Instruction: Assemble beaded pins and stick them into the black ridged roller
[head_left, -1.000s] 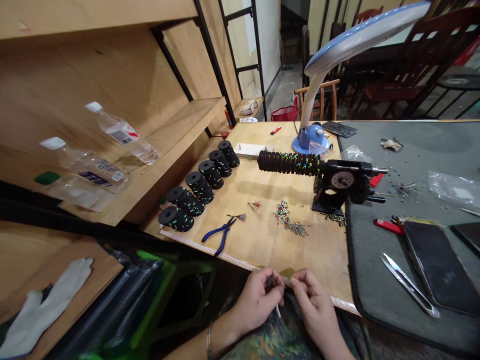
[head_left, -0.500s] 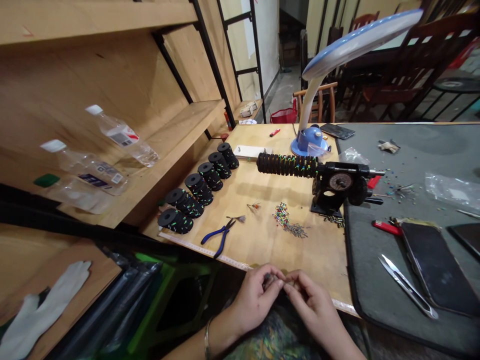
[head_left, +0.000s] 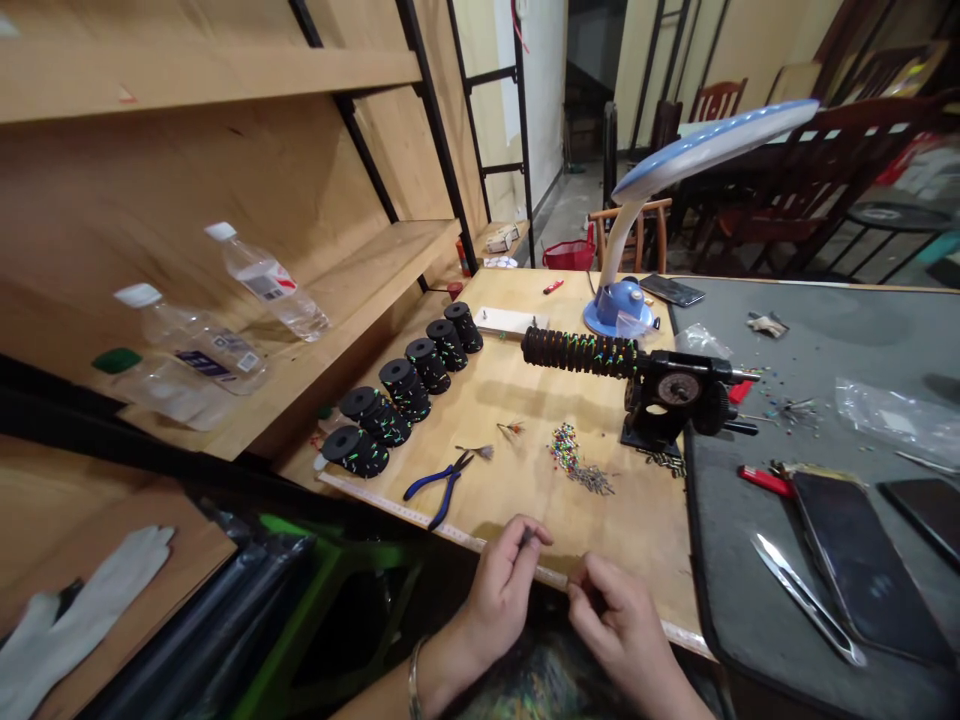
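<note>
Head view — left hand (head_left: pixel 501 595) pinches a small dark bit (head_left: pixel 528 537)

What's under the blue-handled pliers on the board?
The blue-handled pliers lie on the wooden board; the wood directly beneath them is covered, so anything small there cannot be seen. A measuring tape runs along the board's edge nearby.

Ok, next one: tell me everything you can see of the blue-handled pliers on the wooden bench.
The pliers have two curved blue handles, spread apart, and small dark metal jaws that look closed. They lie flat on the wooden worktop, jaws aimed up and right, handle ends near a measuring tape. A small feathered tuft sits by the jaw tips; contact is unclear.
</note>
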